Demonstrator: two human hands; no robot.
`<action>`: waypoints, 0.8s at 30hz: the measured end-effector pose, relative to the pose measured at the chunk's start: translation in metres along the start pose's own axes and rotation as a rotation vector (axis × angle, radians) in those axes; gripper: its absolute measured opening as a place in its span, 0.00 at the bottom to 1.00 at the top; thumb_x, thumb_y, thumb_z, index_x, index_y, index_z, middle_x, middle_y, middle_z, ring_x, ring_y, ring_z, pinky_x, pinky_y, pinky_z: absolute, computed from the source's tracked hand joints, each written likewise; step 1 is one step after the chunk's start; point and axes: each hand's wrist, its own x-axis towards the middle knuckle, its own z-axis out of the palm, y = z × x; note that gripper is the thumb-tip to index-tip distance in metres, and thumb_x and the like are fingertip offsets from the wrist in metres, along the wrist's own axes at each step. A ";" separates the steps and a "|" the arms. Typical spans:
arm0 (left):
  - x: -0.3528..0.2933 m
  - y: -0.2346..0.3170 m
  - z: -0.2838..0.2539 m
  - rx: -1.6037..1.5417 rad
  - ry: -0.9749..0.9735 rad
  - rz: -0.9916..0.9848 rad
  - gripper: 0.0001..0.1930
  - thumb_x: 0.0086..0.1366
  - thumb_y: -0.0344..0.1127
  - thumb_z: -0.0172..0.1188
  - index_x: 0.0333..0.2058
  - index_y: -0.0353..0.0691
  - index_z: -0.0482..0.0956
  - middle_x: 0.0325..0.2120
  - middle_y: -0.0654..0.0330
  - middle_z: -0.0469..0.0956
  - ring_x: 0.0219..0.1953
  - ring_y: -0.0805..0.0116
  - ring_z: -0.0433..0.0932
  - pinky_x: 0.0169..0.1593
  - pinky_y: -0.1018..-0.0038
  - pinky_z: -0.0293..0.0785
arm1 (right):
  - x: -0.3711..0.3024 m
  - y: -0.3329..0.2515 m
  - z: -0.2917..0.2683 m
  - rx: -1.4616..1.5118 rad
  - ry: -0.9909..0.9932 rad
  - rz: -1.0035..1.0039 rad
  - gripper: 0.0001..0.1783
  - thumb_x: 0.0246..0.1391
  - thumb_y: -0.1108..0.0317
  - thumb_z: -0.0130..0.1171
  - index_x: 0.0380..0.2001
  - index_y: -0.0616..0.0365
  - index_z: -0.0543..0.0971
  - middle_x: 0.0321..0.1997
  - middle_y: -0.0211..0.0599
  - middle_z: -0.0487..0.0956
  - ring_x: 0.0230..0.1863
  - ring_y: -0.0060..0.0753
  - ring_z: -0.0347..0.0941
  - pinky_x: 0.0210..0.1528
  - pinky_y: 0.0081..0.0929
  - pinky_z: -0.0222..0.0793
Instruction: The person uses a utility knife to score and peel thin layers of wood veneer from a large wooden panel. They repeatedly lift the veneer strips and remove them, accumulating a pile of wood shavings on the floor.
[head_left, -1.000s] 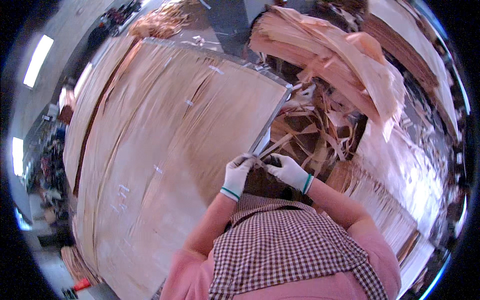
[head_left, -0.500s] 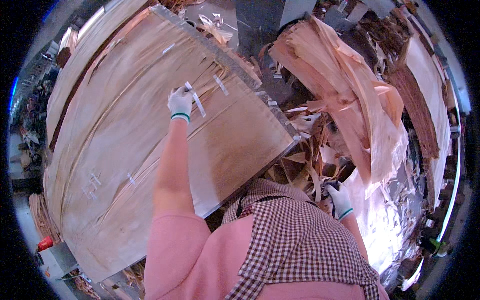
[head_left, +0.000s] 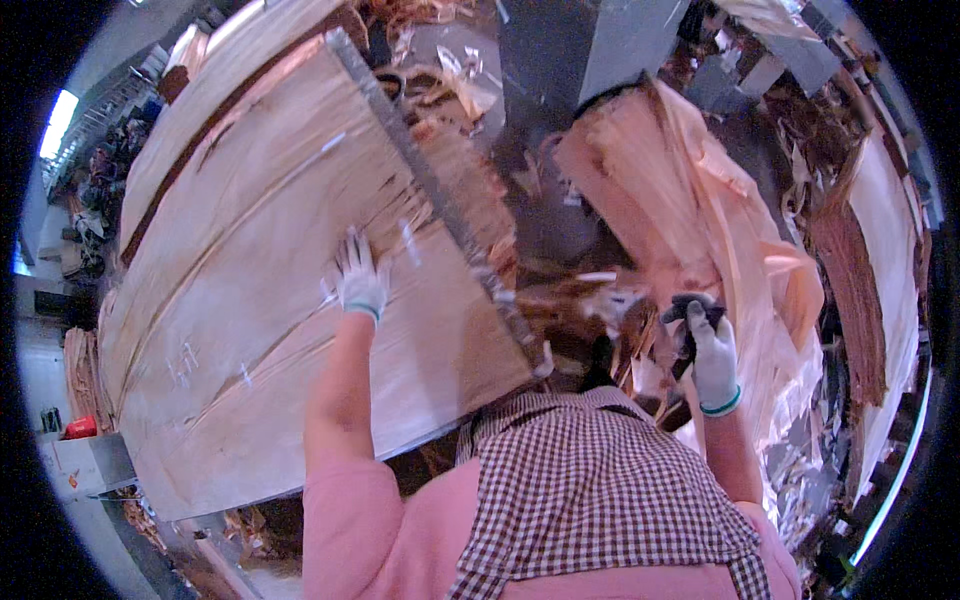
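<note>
Fingers of left hand splay flat on veneer sheet; right hand grips dark tool.

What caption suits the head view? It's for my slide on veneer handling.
Gloved left hand pressed flat on a veneer sheet; gloved right hand gripping a dark tool.

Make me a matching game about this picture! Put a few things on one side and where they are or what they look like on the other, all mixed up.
Things:
1. left hand
2. right hand
3. apron
4. red thing

Descriptions:
A. checked brown and white
B. spread flat on the big wood sheet
C. at the far left edge, below the sheet
D. closed around a small dark thing, beside the heap of thin curled wood

Pairs: 1-B, 2-D, 3-A, 4-C
</note>
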 end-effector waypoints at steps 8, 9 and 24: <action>0.041 0.111 -0.213 -1.136 0.552 -0.180 0.21 0.64 0.28 0.53 0.57 0.33 0.68 0.54 0.51 0.71 0.58 0.61 0.69 0.63 0.71 0.59 | 0.039 -0.195 -0.066 -0.022 -0.292 -0.674 0.13 0.57 0.62 0.55 0.39 0.60 0.74 0.29 0.31 0.78 0.21 0.16 0.67 0.22 0.15 0.61; 0.047 0.162 -0.278 -1.137 0.617 0.005 0.20 0.67 0.30 0.51 0.57 0.32 0.67 0.56 0.53 0.70 0.58 0.65 0.68 0.63 0.70 0.59 | 0.041 -0.214 -0.073 -0.032 -0.295 -0.789 0.12 0.57 0.62 0.55 0.39 0.60 0.74 0.29 0.31 0.78 0.21 0.16 0.67 0.22 0.15 0.61; 0.037 0.259 -0.440 -0.177 1.064 0.712 0.19 0.67 0.32 0.48 0.55 0.33 0.68 0.53 0.51 0.71 0.56 0.61 0.69 0.61 0.67 0.62 | 0.179 -0.339 0.023 0.355 -0.802 -1.346 0.08 0.56 0.64 0.56 0.35 0.55 0.72 0.28 0.26 0.74 0.17 0.15 0.66 0.20 0.15 0.57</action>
